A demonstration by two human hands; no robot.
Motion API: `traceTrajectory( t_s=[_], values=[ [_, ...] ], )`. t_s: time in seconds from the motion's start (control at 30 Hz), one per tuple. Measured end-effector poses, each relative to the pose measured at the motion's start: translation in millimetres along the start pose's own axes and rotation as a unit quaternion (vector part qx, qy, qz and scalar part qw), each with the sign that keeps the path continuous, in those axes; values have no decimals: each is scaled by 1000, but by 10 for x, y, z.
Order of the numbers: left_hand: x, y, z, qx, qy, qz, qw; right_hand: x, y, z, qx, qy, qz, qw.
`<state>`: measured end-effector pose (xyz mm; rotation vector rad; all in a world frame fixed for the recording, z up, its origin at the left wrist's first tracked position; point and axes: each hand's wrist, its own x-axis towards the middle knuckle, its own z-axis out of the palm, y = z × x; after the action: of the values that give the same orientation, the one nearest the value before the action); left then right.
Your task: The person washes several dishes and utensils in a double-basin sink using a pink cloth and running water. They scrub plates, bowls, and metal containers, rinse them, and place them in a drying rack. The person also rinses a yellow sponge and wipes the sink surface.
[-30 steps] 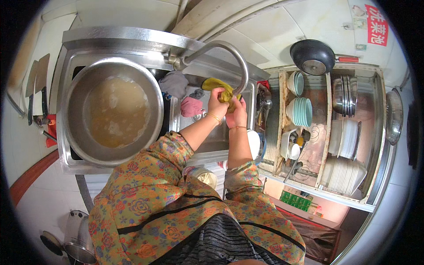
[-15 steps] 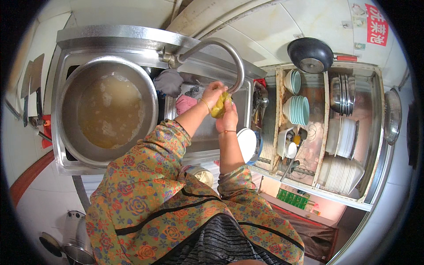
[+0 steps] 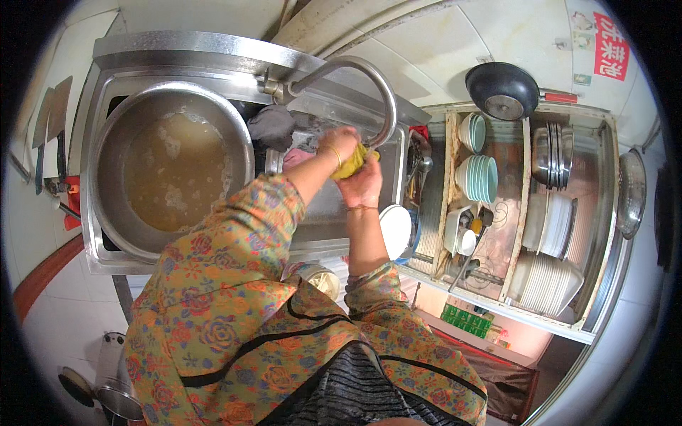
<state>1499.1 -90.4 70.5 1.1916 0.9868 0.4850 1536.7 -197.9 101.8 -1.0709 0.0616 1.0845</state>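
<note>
Under the mouth of the curved metal faucet (image 3: 388, 101), both my hands grip a wet, bunched yellow cloth (image 3: 349, 166). My left hand (image 3: 340, 143) is closed over its upper left side. From below and to the right, my right hand (image 3: 364, 186) holds the cloth, its fingers partly hidden behind it. They are above the right basin of the steel sink (image 3: 323, 213). A pink cloth (image 3: 297, 157) lies in that basin, half covered by my left forearm. A grey cloth (image 3: 271, 126) hangs over the divider between the basins.
A large steel bowl (image 3: 106, 177) of cloudy brownish water fills the left basin. White plates (image 3: 395, 233) stand at the sink's right front edge. Right of it, a rack (image 3: 524, 156) holds green bowls (image 3: 477, 177) and other dishes. A black wok (image 3: 502, 91) hangs above; knives (image 3: 57, 117) hang at left.
The yellow cloth is squeezed into a longer, twisted bunch. My left hand has shifted slightly over it, and my right hand has turned palm upward.
</note>
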Motion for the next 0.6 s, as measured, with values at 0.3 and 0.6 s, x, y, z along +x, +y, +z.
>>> traceTrajectory(
  t_s=[0.3,0.6],
  values=[
    [-500,79,134,217,-24,246,944,3,89,-142,39,-40,72,996],
    [-791,54,101,188,56,385,902,29,-143,-119,54,-175,-15,983]
  ],
)
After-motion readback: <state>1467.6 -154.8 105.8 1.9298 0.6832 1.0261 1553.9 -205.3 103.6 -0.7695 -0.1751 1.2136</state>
